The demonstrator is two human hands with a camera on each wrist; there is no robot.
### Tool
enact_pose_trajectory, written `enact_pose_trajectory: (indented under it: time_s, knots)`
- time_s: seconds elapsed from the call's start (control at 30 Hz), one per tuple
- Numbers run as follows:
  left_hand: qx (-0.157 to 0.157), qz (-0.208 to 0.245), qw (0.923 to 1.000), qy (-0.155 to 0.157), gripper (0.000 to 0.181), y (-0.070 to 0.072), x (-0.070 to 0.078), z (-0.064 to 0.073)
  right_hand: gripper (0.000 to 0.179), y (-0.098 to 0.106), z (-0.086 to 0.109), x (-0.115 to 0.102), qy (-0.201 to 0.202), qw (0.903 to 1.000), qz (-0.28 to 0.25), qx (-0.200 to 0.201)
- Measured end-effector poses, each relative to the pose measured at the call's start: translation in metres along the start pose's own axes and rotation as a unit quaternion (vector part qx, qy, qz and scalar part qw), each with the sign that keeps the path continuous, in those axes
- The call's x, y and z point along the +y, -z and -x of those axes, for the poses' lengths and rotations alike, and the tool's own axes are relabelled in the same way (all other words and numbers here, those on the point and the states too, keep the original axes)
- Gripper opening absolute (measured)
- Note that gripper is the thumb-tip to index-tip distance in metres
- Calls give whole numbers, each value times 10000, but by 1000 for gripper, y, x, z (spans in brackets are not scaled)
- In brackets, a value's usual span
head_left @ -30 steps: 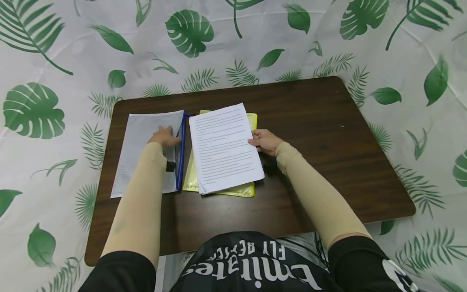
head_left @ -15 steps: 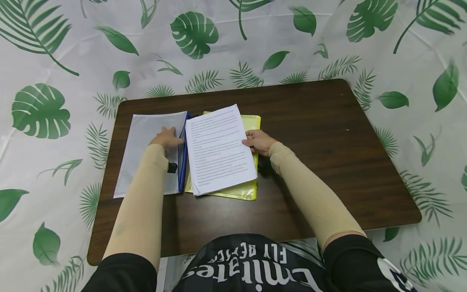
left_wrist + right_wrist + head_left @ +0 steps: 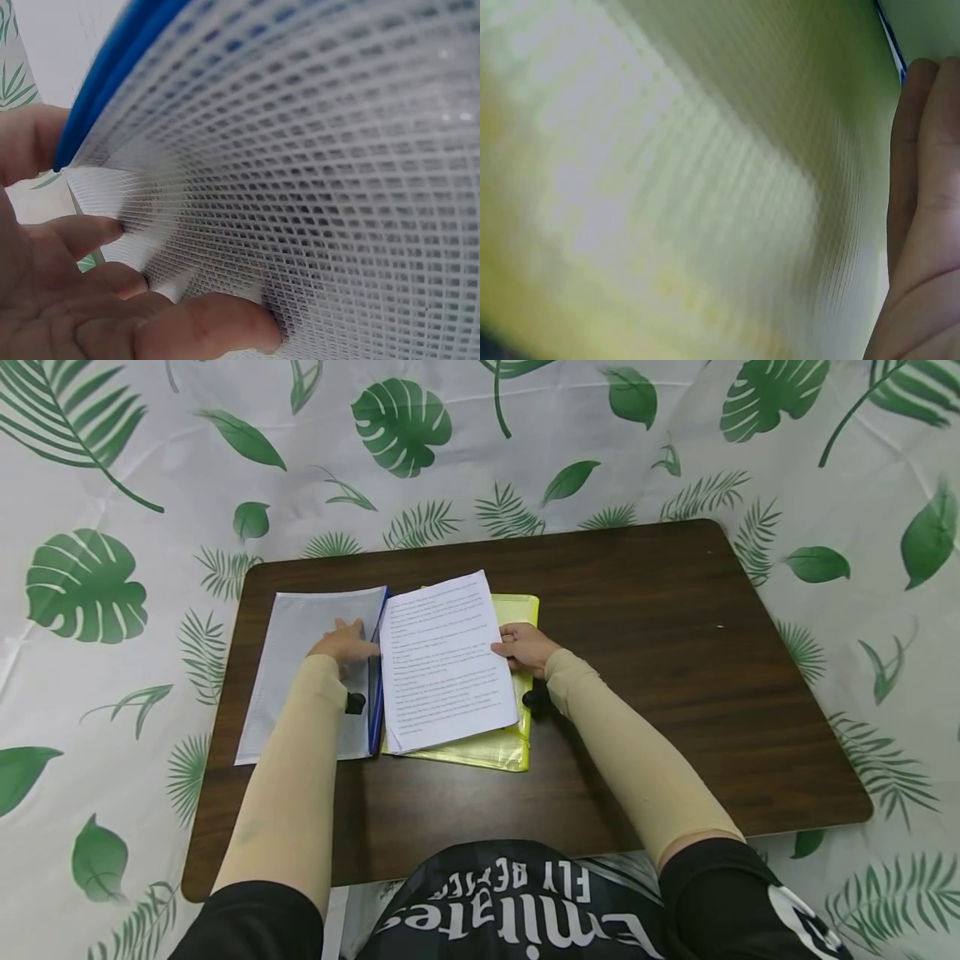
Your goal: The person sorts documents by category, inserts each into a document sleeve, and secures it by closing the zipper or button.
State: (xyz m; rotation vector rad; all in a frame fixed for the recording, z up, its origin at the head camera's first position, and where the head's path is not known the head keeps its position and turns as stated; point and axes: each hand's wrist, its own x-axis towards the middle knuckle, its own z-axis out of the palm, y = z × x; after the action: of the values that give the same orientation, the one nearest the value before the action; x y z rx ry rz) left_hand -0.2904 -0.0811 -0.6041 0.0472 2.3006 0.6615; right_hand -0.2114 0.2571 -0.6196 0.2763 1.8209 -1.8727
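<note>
A whitish mesh zipper pouch with a blue edge lies at the table's left. My left hand is over its right side; in the left wrist view, the fingers touch the mesh and the thumb tip goes behind the blue edge, holding the pouch there. My right hand pinches the right edge of a few printed paper sheets, slightly tilted. Their left edge is right by the pouch's blue edge; whether it is inside cannot be told. In the right wrist view, yellowish mesh lies beside the hand.
Under the sheets lies a yellow mesh pouch, partly covered. The dark wooden table extends to the right. A leaf-print cloth hangs behind and around the table.
My right hand has moved left with the paper sheets, bringing their left edge up to the pouch's blue edge. My left hand has stayed nearly in place on the pouch.
</note>
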Motion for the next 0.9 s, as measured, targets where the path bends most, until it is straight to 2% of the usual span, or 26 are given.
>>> enact_pose_trajectory:
  time_s: [0.2, 0.4, 0.57, 0.9]
  knots:
    - [-290, 80, 9995, -53, 91, 0, 1, 0, 32, -6, -3, 0, 50, 9998, 54, 165]
    - [-332, 251, 9991, 107, 94, -2, 2, 0, 35, -13, -6, 0, 55, 9992, 178, 355]
    - [-396, 302, 9987, 83, 91, 1, 0, 1, 34, -20, -7, -1, 104, 9982, 369, 466]
    - [-495, 38, 9987, -62, 97, 7, -4, 1, 32, -29, -9, -16, 256, 9977, 300, 560]
